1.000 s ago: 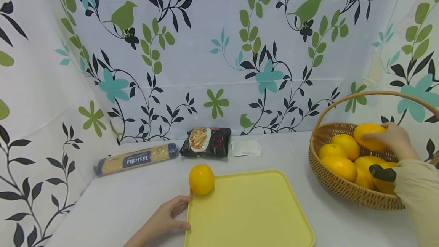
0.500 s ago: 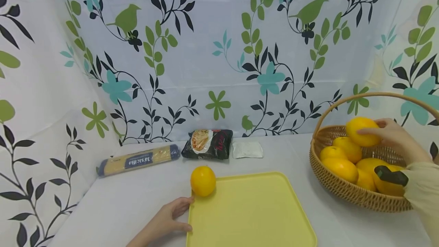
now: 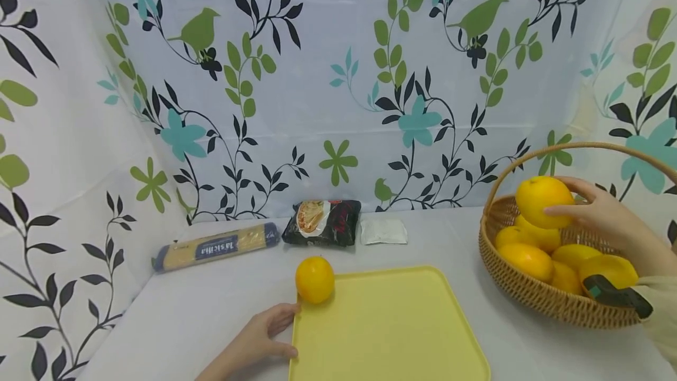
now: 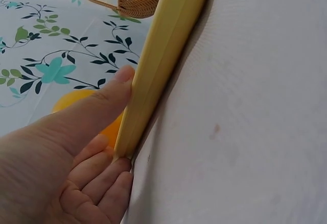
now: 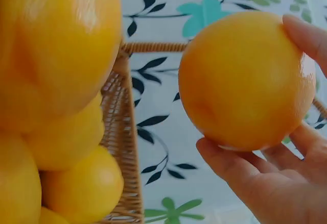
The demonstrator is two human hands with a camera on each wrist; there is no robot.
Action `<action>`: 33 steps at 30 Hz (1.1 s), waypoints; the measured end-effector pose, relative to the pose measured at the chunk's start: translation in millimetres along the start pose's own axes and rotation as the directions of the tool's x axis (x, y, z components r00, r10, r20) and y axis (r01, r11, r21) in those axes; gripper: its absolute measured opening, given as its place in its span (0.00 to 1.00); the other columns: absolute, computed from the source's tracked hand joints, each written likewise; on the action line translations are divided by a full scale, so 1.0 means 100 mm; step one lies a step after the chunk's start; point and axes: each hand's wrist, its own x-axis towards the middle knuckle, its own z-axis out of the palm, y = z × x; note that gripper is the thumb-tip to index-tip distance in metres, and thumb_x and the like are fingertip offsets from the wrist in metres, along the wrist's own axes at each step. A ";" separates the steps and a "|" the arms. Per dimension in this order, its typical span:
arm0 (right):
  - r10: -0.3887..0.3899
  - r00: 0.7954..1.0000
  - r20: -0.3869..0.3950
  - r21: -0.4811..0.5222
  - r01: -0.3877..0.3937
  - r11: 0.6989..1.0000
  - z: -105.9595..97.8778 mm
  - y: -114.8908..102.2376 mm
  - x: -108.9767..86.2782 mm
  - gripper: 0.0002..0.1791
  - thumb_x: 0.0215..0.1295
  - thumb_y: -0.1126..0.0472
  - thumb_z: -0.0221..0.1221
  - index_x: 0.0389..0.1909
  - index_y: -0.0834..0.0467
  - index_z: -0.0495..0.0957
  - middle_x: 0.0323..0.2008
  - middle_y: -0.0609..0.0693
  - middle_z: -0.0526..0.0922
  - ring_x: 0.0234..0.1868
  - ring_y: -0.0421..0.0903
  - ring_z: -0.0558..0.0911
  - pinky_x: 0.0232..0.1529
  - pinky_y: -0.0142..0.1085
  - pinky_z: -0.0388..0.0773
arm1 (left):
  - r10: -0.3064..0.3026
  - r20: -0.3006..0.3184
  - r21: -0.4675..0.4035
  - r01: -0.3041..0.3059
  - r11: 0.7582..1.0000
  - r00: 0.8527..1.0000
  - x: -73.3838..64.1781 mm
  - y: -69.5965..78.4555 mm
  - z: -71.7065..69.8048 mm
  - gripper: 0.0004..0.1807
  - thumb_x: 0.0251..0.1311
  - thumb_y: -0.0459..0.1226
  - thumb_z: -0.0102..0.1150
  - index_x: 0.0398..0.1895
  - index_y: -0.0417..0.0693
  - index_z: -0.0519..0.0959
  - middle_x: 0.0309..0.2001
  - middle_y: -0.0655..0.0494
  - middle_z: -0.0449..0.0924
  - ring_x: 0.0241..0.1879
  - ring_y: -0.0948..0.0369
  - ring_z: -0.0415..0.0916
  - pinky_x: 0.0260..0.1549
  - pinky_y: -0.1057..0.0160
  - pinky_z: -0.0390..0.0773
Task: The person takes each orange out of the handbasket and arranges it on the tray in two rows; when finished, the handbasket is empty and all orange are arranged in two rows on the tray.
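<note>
Shifted left since the earlier head view: the orange (image 3: 536,201), gripped by the right hand (image 3: 605,219) above the basket (image 3: 550,303). Left wrist: we find the left hand's (image 4: 66,150) thumb spread from loose fingers, both touching the yellow tray's (image 4: 157,60) edge, probably steadying it. Right wrist: we see fingers curled round the orange opposite the thumb, presumably because it is smooth.
</note>
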 end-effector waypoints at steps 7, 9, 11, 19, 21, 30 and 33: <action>-0.078 0.997 -0.026 0.001 0.078 0.997 0.17 -0.30 -0.20 0.42 0.59 0.53 0.58 0.69 0.46 0.44 0.61 0.63 0.57 0.50 0.50 0.69 0.43 0.54 0.73 | -0.018 0.003 -0.014 0.018 1.000 1.000 0.04 0.03 -0.01 0.43 0.38 0.40 0.71 0.57 0.30 0.63 0.59 0.35 0.61 0.58 0.46 0.60 0.55 0.56 0.64; -0.097 0.995 -0.032 0.029 0.098 0.995 0.25 -0.39 -0.23 0.40 0.59 0.55 0.58 0.68 0.45 0.47 0.57 0.53 0.63 0.47 0.39 0.68 0.43 0.55 0.71 | -0.015 -0.005 -0.009 0.015 1.000 1.000 0.05 0.04 -0.02 0.43 0.37 0.40 0.71 0.57 0.31 0.63 0.59 0.36 0.61 0.58 0.46 0.60 0.55 0.56 0.64; -0.133 0.991 -0.031 0.056 0.134 0.989 0.34 -0.47 -0.23 0.38 0.59 0.57 0.58 0.68 0.47 0.51 0.54 0.44 0.65 0.45 0.33 0.68 0.45 0.53 0.70 | -0.008 -0.010 -0.004 0.008 1.000 1.000 0.05 0.04 -0.03 0.43 0.37 0.40 0.71 0.57 0.31 0.63 0.59 0.36 0.62 0.58 0.46 0.61 0.56 0.56 0.63; -0.167 0.986 -0.009 0.050 0.168 0.985 0.81 -0.64 -0.20 0.40 0.56 0.54 0.61 0.65 0.61 0.54 0.57 0.62 0.65 0.53 0.53 0.66 0.50 0.49 0.69 | -0.016 -0.005 -0.038 0.016 0.999 1.000 0.02 0.00 -0.01 0.41 0.38 0.37 0.71 0.57 0.30 0.63 0.59 0.35 0.62 0.58 0.45 0.60 0.55 0.57 0.64; -0.180 0.984 0.007 0.089 0.179 0.980 0.93 -0.66 -0.17 0.40 0.55 0.55 0.62 0.63 0.63 0.54 0.56 0.63 0.66 0.52 0.54 0.68 0.49 0.42 0.72 | -0.027 -0.003 -0.045 0.027 0.999 1.000 0.03 0.00 -0.01 0.41 0.38 0.37 0.71 0.57 0.30 0.63 0.59 0.35 0.61 0.58 0.45 0.60 0.55 0.57 0.64; -0.295 0.955 0.041 0.201 0.281 0.938 1.43 -0.80 0.00 0.38 0.48 0.61 0.67 0.57 0.66 0.59 0.54 0.62 0.65 0.52 0.59 0.69 0.47 0.44 0.75 | -0.031 0.004 0.012 0.031 0.999 1.000 0.02 0.03 -0.02 0.42 0.40 0.41 0.70 0.58 0.31 0.62 0.60 0.37 0.60 0.58 0.45 0.59 0.56 0.53 0.62; -0.335 0.941 0.055 0.250 0.312 0.917 1.57 -0.84 0.04 0.37 0.47 0.63 0.67 0.56 0.66 0.59 0.53 0.61 0.65 0.51 0.58 0.70 0.47 0.41 0.76 | -0.019 0.014 0.028 0.019 0.999 1.000 0.02 0.03 -0.01 0.43 0.40 0.42 0.70 0.59 0.32 0.62 0.61 0.37 0.59 0.59 0.45 0.59 0.56 0.51 0.61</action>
